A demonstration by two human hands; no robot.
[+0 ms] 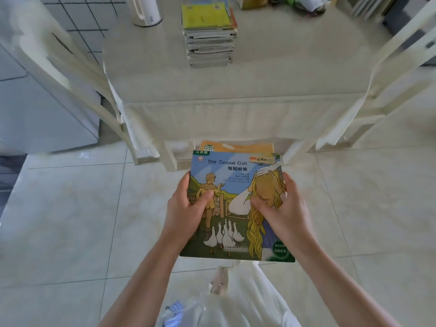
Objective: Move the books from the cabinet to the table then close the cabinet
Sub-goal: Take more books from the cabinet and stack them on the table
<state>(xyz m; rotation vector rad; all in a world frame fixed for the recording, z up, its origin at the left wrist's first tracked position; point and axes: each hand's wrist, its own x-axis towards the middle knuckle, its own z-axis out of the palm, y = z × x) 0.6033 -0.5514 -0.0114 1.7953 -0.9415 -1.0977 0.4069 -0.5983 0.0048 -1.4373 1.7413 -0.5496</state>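
Note:
A small stack of picture books (236, 182) hangs in front of me above the tiled floor, its top cover reading "The Goose Girl". My left hand (186, 208) grips its left edge, thumb on the cover. My right hand (280, 208) grips the right edge, thumb pressed on the cover too. An orange book (238, 147) peeks out from under the far end. Farther ahead, a tall pile of books (208, 36) with a yellow one on top stands on the table (283, 74), which wears a cream cloth. The cabinet is out of view.
Two cream chairs flank the table, one on the left (77, 74), one on the right (387, 74). A white cylinder (146, 10) stands at the table's far left. A white appliance (35, 102) sits left. Bags and clutter lie at the table's far end.

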